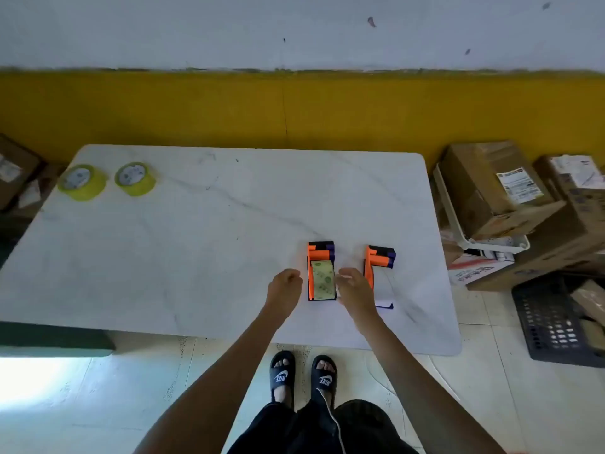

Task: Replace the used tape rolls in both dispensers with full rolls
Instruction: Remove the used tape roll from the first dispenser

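Note:
Two orange and dark purple tape dispensers stand side by side near the front right of the white marble table [196,244]. The left dispenser [320,253] holds a pale roll [323,279] with green print. The right dispenser [379,257] shows a white roll, partly hidden by my right hand. My left hand [284,285] is just left of the left dispenser, fingers curled, holding nothing. My right hand [355,286] lies between the two dispensers, fingers spread at the pale roll's right side. Two full yellow-green rolls [82,181] [135,178] lie at the table's far left corner.
Cardboard boxes [491,188] are stacked right of the table, with a white tray [491,245] among them and a black crate [563,319] on the floor. More boxes [13,168] sit at the far left. A yellow and white wall runs behind the table.

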`<state>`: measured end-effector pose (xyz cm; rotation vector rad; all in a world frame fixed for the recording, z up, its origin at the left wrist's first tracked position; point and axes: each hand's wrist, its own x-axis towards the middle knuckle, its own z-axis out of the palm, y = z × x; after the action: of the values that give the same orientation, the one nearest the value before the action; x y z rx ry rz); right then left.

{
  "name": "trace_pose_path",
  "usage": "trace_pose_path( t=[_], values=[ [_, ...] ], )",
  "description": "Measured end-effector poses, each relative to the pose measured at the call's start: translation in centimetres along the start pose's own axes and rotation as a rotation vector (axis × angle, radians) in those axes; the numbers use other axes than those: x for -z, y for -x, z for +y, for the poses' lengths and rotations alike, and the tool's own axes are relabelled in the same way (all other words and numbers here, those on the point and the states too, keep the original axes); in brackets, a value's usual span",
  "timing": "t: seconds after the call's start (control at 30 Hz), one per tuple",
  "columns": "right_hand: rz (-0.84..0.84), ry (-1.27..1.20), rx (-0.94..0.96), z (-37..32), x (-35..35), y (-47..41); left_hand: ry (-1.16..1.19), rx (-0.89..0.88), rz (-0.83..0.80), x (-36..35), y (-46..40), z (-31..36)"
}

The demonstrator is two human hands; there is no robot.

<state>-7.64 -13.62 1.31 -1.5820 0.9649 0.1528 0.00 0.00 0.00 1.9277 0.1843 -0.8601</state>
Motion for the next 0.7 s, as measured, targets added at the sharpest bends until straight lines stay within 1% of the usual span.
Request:
trace_pose_path(
  t=[0.2, 0.33, 0.7],
  values=[
    [0.026, 0.046, -0.025, -0.9, -0.4, -0.7, -0.067, 0.02, -0.045, -1.3, 0.2, 0.0],
    [0.048, 0.122, 0.008, -1.5, -0.6, -0.6, -0.107, -0.067, -0.014, -1.6, 0.5, 0.2],
    [0.079, 0.059, 0.024, -1.9, -1.1, -0.6, -0.023, -0.078, -0.055, 0.1, -1.1, 1.2]
  ],
)
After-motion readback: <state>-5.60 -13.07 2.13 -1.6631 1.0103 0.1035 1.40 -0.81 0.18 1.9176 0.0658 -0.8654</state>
